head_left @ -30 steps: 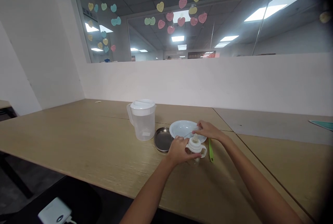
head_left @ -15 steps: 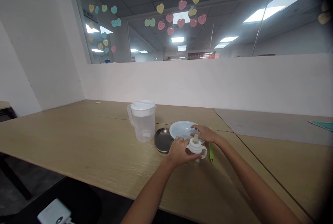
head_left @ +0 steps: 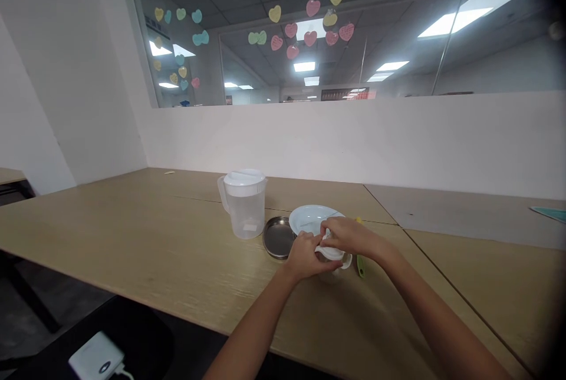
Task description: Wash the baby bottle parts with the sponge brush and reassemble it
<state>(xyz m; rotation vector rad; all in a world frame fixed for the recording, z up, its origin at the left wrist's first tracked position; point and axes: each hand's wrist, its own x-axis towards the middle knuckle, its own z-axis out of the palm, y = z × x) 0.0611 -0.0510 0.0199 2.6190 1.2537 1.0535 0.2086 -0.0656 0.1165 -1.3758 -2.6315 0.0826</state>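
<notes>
A baby bottle (head_left: 332,253) with a white collar and side handles stands upright at the table's near middle. Around its left side is my left hand (head_left: 305,257), thumb in front and closed on the collar. My right hand (head_left: 349,235) has its fingers closed over the top, hiding the teat. Just behind both hands is a pale blue bowl (head_left: 303,214) with a clear, thin utensil leaning in it. A round metal dish (head_left: 277,238) lies left of the bowl. Partly behind my right hand shows a green handle (head_left: 361,266); the rest of that tool is mostly hidden.
A clear plastic pitcher (head_left: 247,212) with a white lid stands left of the metal dish. The wooden table (head_left: 154,238) reaches back to a white wall (head_left: 309,138) below a window. A white device (head_left: 97,356) lies on a black chair at lower left.
My right hand has moved from over the bowl's right side down and nearer, onto the bottle's top, covering the teat. My left hand keeps its hold on the bottle.
</notes>
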